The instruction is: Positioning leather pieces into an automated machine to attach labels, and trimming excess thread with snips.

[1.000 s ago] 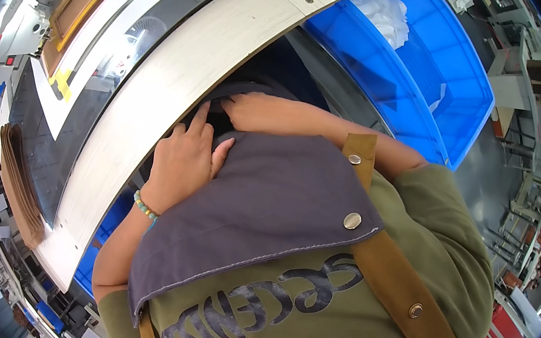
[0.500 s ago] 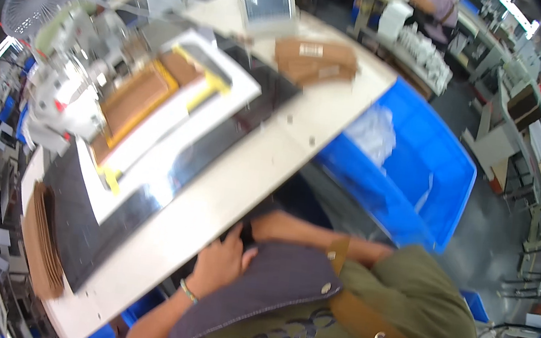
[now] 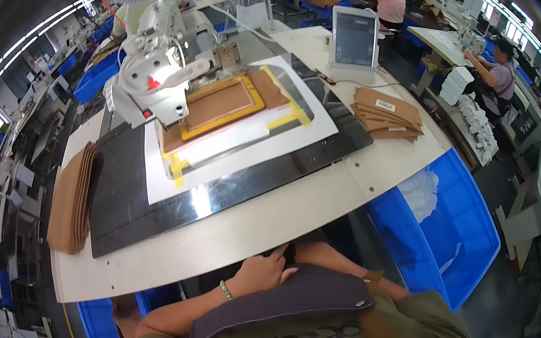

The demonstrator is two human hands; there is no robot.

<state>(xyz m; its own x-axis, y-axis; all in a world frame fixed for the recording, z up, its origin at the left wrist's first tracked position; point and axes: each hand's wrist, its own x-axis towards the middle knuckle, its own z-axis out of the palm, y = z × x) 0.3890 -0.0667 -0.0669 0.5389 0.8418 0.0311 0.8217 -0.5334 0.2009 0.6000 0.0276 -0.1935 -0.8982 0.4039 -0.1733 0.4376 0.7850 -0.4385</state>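
The left hand (image 3: 262, 273) rests just below the near edge of the table (image 3: 236, 232), against the top hem of a dark grey apron (image 3: 288, 299) worn over an olive shirt. Its fingers (image 3: 277, 251) are curled, one pointing up toward the table edge; whether they pinch the apron cannot be told. A beaded bracelet (image 3: 226, 290) circles that wrist. The right hand is hidden behind the apron near the table edge, only its forearm (image 3: 340, 262) showing, so the state of its fingers cannot be told.

On the table, a sewing machine (image 3: 156, 81) stands over a brown piece in a yellow frame (image 3: 221, 105). A stack of brown pieces (image 3: 385, 112) lies at the table's right end, another stack (image 3: 75, 196) at its left end. A blue bin (image 3: 453, 225) sits just right of the table.
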